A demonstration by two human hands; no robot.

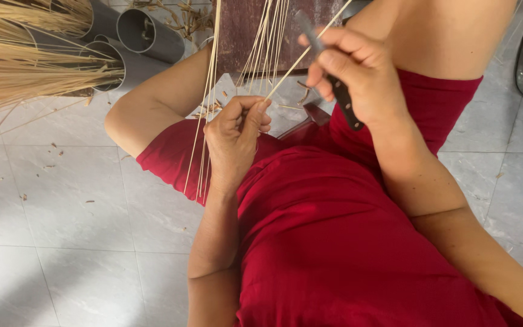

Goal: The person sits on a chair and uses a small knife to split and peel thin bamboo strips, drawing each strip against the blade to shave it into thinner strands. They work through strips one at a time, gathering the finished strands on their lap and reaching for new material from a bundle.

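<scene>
We see pale straw-yellow strips [261, 54], thin and plain, held against our deep red dress [334, 230], which has a fine ribbed weave and no print. The knife [334, 85] has a black handle and a dull grey blade. The floor [68, 206] is light grey marbled tile with white grout lines. The pipes [146, 33] are flat grey; the bundled stalks [25, 72] are golden tan.

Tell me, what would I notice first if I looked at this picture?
Probably the big red garment filling the middle. Above it, the left hand pinches thin pale sticks, and the right hand grips a dark-handled knife. At top left, more sticks poke out of grey pipes.
</scene>
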